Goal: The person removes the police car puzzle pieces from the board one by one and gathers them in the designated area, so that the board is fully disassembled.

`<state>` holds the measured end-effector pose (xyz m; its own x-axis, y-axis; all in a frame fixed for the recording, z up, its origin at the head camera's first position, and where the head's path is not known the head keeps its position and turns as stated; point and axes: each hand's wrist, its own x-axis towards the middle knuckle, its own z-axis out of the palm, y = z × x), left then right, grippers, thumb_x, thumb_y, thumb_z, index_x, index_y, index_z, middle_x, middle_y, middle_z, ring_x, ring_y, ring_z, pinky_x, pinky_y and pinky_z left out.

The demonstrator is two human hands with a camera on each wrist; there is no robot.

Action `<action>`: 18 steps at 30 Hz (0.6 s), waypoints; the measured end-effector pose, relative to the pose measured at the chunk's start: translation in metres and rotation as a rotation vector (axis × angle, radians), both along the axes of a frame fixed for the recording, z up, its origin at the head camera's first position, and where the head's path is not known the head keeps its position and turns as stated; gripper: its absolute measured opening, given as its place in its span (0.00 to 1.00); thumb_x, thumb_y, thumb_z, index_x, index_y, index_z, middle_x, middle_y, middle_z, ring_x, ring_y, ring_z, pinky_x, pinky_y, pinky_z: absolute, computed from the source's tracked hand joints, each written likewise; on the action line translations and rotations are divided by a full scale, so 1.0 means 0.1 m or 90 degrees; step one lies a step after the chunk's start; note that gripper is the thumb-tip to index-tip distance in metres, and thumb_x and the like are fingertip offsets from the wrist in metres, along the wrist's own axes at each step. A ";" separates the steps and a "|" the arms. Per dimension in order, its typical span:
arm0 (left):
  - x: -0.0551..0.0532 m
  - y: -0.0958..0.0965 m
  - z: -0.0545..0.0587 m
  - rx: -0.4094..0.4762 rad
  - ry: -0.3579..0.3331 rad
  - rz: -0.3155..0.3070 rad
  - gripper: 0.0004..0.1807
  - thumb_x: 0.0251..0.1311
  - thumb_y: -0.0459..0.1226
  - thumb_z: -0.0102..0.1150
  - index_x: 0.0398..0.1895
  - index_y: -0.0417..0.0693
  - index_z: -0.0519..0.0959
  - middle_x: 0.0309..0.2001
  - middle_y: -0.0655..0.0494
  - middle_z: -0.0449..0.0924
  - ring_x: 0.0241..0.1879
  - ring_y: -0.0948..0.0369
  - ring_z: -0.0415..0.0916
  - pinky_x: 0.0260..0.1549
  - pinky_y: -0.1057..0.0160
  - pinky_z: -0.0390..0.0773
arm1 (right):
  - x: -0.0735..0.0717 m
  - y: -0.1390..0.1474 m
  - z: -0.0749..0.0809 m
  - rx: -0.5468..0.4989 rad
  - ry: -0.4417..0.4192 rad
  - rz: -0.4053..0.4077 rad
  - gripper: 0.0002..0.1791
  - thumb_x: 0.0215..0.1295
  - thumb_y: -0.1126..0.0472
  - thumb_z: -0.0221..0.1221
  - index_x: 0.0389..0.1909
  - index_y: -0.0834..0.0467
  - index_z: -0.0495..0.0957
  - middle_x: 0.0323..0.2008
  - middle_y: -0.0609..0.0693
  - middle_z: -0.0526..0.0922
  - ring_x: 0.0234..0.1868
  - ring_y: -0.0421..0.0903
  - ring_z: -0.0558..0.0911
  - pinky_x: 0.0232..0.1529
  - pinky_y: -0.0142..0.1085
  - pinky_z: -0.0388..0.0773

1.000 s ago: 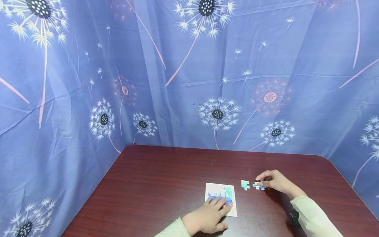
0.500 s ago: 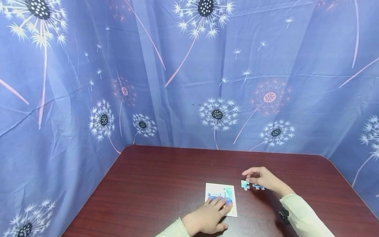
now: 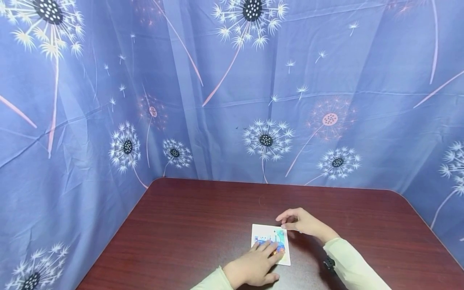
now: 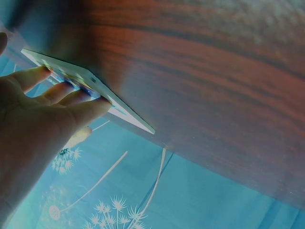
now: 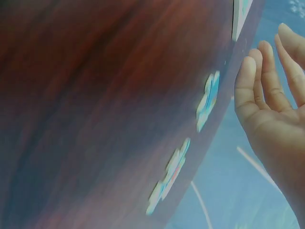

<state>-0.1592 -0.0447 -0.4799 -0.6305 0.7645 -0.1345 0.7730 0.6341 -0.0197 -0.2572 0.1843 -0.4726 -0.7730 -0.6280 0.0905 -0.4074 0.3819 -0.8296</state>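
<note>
A square puzzle board with a white border and a colourful picture lies on the table. My left hand rests on it, fingers spread over the lower part of the picture; the left wrist view shows its fingertips touching the board. Just by the board's upper right corner hovers my right hand, fingers loosely bent. In the right wrist view nothing shows between the fingers of that hand. Two jigsaw pieces, a nearer one and a farther one, lie apart on the table; the right hand hides them from the head view.
The dark red wooden table has rounded far corners. Blue curtains printed with dandelions hang behind it and along its left side. A dark watch-like device sits at the right wrist.
My right hand has moved left, from the farther-right jigsaw piece past the other one to the board's upper right corner. The left hand has stayed still on the board.
</note>
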 end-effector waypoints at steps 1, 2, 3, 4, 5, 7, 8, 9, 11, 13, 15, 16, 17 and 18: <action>0.00 0.00 0.00 0.001 -0.002 0.001 0.35 0.68 0.58 0.44 0.75 0.57 0.55 0.73 0.57 0.55 0.71 0.55 0.54 0.62 0.51 0.65 | 0.00 -0.02 -0.01 0.008 0.004 0.004 0.13 0.64 0.67 0.60 0.48 0.67 0.80 0.36 0.57 0.82 0.31 0.41 0.78 0.26 0.31 0.74; 0.00 0.00 0.01 0.000 -0.005 0.003 0.35 0.68 0.58 0.44 0.75 0.57 0.55 0.73 0.57 0.55 0.71 0.55 0.54 0.63 0.51 0.64 | 0.00 -0.04 -0.02 0.013 0.009 0.010 0.13 0.63 0.66 0.61 0.48 0.66 0.80 0.36 0.57 0.82 0.32 0.41 0.78 0.27 0.31 0.75; 0.00 0.00 0.01 0.000 -0.006 0.004 0.35 0.68 0.58 0.44 0.75 0.57 0.55 0.73 0.57 0.55 0.71 0.55 0.54 0.63 0.51 0.64 | 0.00 -0.06 -0.03 0.015 0.018 0.018 0.13 0.63 0.67 0.61 0.47 0.66 0.81 0.36 0.57 0.82 0.34 0.42 0.79 0.30 0.32 0.76; 0.00 0.00 0.02 -0.002 -0.006 0.004 0.35 0.68 0.58 0.43 0.75 0.57 0.55 0.73 0.57 0.55 0.71 0.55 0.54 0.63 0.51 0.64 | 0.00 -0.08 -0.04 0.017 0.024 0.027 0.12 0.62 0.67 0.61 0.47 0.66 0.81 0.37 0.58 0.81 0.36 0.43 0.79 0.33 0.33 0.77; 0.00 0.01 0.02 -0.004 -0.005 0.004 0.35 0.69 0.58 0.43 0.75 0.57 0.55 0.73 0.57 0.54 0.71 0.55 0.54 0.63 0.51 0.64 | 0.00 -0.09 -0.04 0.022 0.023 0.029 0.12 0.62 0.67 0.61 0.46 0.65 0.81 0.38 0.57 0.81 0.36 0.44 0.79 0.34 0.33 0.77; 0.00 0.01 0.01 -0.007 -0.003 0.004 0.35 0.69 0.58 0.43 0.75 0.57 0.54 0.73 0.57 0.54 0.71 0.55 0.53 0.63 0.51 0.64 | 0.01 -0.10 -0.05 0.023 0.012 0.037 0.12 0.61 0.69 0.61 0.46 0.66 0.82 0.39 0.59 0.81 0.37 0.46 0.79 0.37 0.33 0.78; 0.00 0.00 0.01 -0.009 -0.001 0.004 0.35 0.69 0.58 0.43 0.75 0.57 0.54 0.73 0.57 0.54 0.71 0.55 0.54 0.63 0.51 0.64 | 0.02 -0.11 -0.05 0.024 0.007 0.039 0.12 0.61 0.70 0.61 0.45 0.66 0.82 0.39 0.59 0.80 0.37 0.46 0.78 0.37 0.34 0.77; 0.00 0.00 0.01 -0.010 0.002 0.003 0.35 0.69 0.58 0.43 0.75 0.57 0.54 0.73 0.57 0.54 0.71 0.55 0.54 0.63 0.51 0.64 | 0.02 -0.11 -0.06 0.026 0.003 0.040 0.12 0.60 0.70 0.61 0.45 0.66 0.82 0.40 0.59 0.80 0.37 0.47 0.78 0.37 0.34 0.77; 0.00 0.00 0.00 -0.011 0.006 0.001 0.35 0.68 0.58 0.43 0.75 0.57 0.55 0.73 0.57 0.55 0.71 0.55 0.54 0.63 0.51 0.64 | 0.04 -0.12 -0.07 0.029 -0.006 0.037 0.12 0.58 0.71 0.62 0.44 0.65 0.82 0.39 0.59 0.79 0.37 0.48 0.76 0.37 0.33 0.76; 0.00 0.00 -0.01 -0.011 0.008 0.000 0.35 0.68 0.58 0.43 0.75 0.57 0.55 0.73 0.57 0.55 0.71 0.55 0.54 0.63 0.51 0.65 | 0.04 -0.12 -0.08 0.033 -0.007 0.034 0.12 0.56 0.70 0.64 0.43 0.64 0.83 0.38 0.58 0.78 0.36 0.48 0.75 0.36 0.33 0.75; 0.00 0.00 -0.01 -0.012 0.009 0.000 0.35 0.69 0.58 0.42 0.75 0.57 0.55 0.73 0.57 0.55 0.71 0.55 0.54 0.63 0.51 0.65 | 0.05 -0.13 -0.10 0.037 -0.006 0.032 0.13 0.54 0.69 0.65 0.42 0.63 0.84 0.38 0.57 0.78 0.36 0.48 0.73 0.35 0.33 0.73; 0.00 0.00 -0.01 -0.012 0.007 0.000 0.35 0.69 0.58 0.42 0.75 0.57 0.55 0.73 0.57 0.55 0.71 0.55 0.54 0.63 0.51 0.64 | 0.05 -0.13 -0.10 0.039 -0.007 0.031 0.13 0.53 0.69 0.66 0.42 0.62 0.84 0.38 0.56 0.77 0.36 0.48 0.72 0.35 0.33 0.73; 0.00 0.00 -0.01 -0.012 0.004 0.002 0.35 0.69 0.58 0.42 0.75 0.57 0.55 0.73 0.57 0.55 0.71 0.55 0.54 0.63 0.51 0.64 | 0.05 -0.13 -0.11 0.041 -0.007 0.031 0.13 0.53 0.69 0.66 0.41 0.62 0.84 0.38 0.56 0.77 0.36 0.48 0.71 0.34 0.33 0.72; 0.00 0.00 -0.01 -0.013 0.002 0.003 0.35 0.69 0.58 0.42 0.75 0.57 0.55 0.73 0.57 0.54 0.71 0.55 0.53 0.63 0.51 0.64 | 0.05 -0.13 -0.12 0.042 -0.009 0.031 0.13 0.52 0.68 0.67 0.41 0.61 0.84 0.38 0.55 0.76 0.36 0.48 0.70 0.33 0.32 0.71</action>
